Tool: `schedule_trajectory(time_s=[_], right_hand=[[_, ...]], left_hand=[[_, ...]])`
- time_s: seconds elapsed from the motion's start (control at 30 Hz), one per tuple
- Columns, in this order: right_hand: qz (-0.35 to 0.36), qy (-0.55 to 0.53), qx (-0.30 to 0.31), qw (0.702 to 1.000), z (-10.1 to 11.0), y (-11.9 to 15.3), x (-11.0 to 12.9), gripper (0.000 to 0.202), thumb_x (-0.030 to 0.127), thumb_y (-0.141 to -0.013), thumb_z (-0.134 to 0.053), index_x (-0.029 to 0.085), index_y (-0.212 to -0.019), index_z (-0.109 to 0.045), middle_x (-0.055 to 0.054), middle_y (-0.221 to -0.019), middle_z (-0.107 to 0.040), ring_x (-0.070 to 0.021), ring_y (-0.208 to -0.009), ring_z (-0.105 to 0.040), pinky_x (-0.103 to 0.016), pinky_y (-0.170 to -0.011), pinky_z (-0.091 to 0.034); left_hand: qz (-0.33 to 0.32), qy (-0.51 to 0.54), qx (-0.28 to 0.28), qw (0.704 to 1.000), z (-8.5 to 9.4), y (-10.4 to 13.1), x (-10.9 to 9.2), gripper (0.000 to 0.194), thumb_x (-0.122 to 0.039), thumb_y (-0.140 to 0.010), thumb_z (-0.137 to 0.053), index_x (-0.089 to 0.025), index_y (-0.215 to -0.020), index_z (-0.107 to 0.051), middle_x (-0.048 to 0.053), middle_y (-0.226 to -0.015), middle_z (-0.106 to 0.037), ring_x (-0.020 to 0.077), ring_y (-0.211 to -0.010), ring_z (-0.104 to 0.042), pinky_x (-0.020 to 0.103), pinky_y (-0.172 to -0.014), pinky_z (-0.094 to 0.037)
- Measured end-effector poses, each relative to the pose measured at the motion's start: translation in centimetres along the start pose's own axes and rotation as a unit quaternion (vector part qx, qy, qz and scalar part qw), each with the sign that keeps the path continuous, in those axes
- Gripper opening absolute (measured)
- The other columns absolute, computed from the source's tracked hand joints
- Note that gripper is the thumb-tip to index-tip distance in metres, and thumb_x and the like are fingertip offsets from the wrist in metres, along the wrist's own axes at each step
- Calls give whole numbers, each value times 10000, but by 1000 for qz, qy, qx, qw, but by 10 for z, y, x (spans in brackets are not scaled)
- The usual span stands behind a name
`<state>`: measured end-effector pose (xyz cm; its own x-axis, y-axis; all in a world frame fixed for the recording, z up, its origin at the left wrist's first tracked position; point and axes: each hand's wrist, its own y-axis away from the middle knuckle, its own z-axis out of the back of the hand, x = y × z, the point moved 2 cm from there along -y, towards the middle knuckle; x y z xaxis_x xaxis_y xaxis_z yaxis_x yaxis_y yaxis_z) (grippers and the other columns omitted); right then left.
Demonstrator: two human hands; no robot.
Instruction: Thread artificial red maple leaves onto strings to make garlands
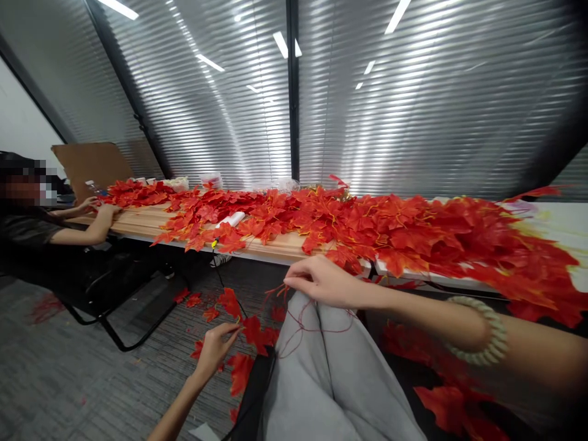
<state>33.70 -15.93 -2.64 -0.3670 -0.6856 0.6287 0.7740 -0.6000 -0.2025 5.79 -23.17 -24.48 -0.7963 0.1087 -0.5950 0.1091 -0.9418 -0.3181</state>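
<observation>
My left hand [215, 350] is low beside the chair, thumb and forefinger pinched on the stem of a red artificial maple leaf [253, 334]. More leaves hang and lie around it, below the table edge. Over my knees, my right hand [327, 283] is closed in a pinch on thin red string [301, 329]. Loops of that string drape across my grey trousers [331, 380], with short ends sticking out left of the fingertips. A big heap of red maple leaves [358, 223] with yellow stems covers the table just beyond my right hand.
The wooden table [271, 248] runs left to right, a white wrapped item [231, 219] among its leaves. At far left a seated co-worker [27, 233] handles leaves with both hands. Loose leaves and red string [47, 308] lie on the carpet. Blinds [220, 116] stand behind.
</observation>
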Motion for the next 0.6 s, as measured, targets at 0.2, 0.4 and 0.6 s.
schedule_trajectory(time_s=[0.2,0.4,0.6], right_hand=[[54,115,-36,991,43,10,19,211,171,-856,-485,119,-705,-622,4,-594,-566,-69,-514,-444,-197,-530,-299],[109,260,-45,958,69,20,28,204,172,-851,-476,157,-711,-624,5,-582,-553,-75,-500,-430,-225,-528,-278],[147,304,-85,937,88,28,37,246,211,-875,-439,169,-706,-614,-4,-574,-554,-83,-488,-438,-241,-518,-275]], left_hand=[[70,-19,-2,997,-11,14,52,261,-375,-768,-536,-206,-758,-735,55,-795,-750,244,-734,-697,309,-677,-544],[97,-40,21,994,-29,17,76,275,-375,-761,-522,-186,-741,-720,70,-808,-744,255,-783,-684,324,-736,-522],[134,-74,45,987,-37,23,110,292,-358,-779,-480,-180,-797,-711,76,-883,-736,249,-852,-668,306,-777,-493]])
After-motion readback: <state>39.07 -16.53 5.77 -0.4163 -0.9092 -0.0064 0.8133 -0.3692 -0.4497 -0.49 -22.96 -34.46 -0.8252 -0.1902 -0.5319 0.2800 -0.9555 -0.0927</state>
